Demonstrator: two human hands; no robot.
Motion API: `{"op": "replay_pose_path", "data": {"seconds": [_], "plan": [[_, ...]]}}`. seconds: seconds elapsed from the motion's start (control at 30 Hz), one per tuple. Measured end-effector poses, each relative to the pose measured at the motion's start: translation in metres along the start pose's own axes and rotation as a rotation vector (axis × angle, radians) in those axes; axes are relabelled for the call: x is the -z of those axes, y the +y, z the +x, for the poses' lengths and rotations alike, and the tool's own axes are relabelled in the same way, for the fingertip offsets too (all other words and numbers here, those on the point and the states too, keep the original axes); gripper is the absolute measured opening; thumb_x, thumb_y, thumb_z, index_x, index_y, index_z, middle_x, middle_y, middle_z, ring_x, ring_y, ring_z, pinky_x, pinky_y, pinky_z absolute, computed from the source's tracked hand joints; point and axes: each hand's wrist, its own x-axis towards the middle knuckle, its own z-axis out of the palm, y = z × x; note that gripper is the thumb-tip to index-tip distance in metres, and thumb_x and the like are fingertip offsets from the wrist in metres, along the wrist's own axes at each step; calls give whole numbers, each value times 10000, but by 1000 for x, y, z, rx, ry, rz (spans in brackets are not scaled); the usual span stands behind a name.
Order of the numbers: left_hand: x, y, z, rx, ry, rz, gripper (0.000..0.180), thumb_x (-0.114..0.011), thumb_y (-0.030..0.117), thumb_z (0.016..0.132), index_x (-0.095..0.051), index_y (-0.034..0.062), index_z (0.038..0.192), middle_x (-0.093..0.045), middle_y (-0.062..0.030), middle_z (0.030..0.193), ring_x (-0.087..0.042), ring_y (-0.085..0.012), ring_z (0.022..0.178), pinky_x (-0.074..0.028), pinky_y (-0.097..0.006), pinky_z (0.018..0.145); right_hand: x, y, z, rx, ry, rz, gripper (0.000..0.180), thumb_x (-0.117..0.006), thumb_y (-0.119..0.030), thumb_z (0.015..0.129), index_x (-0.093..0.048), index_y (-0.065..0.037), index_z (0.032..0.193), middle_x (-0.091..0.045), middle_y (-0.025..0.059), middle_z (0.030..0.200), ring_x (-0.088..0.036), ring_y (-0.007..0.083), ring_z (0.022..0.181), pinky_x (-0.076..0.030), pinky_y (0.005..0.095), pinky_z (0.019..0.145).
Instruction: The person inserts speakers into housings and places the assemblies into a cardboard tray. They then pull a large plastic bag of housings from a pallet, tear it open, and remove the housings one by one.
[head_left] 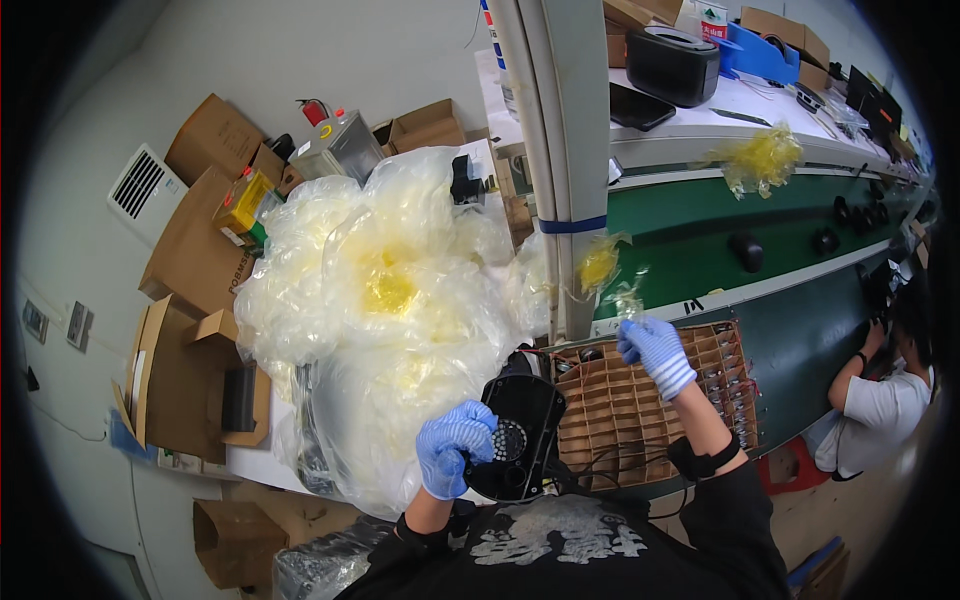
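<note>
My left hand (455, 447), in a blue glove, grips a round black device (520, 435) with a perforated circular centre, held close to my chest. My right hand (655, 352), also blue-gloved, is raised above a brown cardboard divider tray (620, 410) and pinches a small crumpled clear plastic wrapper (627, 298). A second yellowish wrapper (598, 266) hangs in the air just above it, beside the grey post (562, 170).
A big heap of clear and yellowish plastic bags (385, 300) fills the left. Flattened cardboard boxes (195, 260) lie beyond it. A green conveyor belt (740, 230) carries dark parts (746, 250). Another person (880, 390) works at the right. A black box (672, 65) stands on the white shelf.
</note>
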Motion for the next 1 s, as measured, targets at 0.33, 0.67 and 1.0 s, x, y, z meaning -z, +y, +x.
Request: {"op": "replay_pose_path", "data": {"seconds": [0.33, 0.67, 1.0], "plan": [[16, -13, -15, 171, 64, -30, 624, -441, 531, 873, -525, -4, 562, -479, -56, 526, -462, -192, 587, -385, -296, 565, -14, -33, 49, -80, -62, -304, 210, -554, -186, 853, -564, -20, 725, -543, 33, 578, -497, 91, 485, -412, 226, 444], [18, -31, -12, 236, 85, -84, 622, -453, 534, 867, -527, -6, 568, -492, -59, 547, -461, -195, 598, -389, -302, 586, -18, -56, 55, 373, -321, -768, 378, -681, -303, 741, -516, -18, 926, -565, 110, 836, -547, 207, 726, -465, 306, 715], [-1, -13, 6, -29, -51, 16, 527, -478, 454, 879, -570, 14, 606, -525, -63, 563, -502, -239, 613, -428, -340, 620, -41, -45, -11, 818, -184, -484, 263, -629, -241, 785, -532, -42, 926, -546, 86, 941, -532, 211, 836, -426, 329, 799]]}}
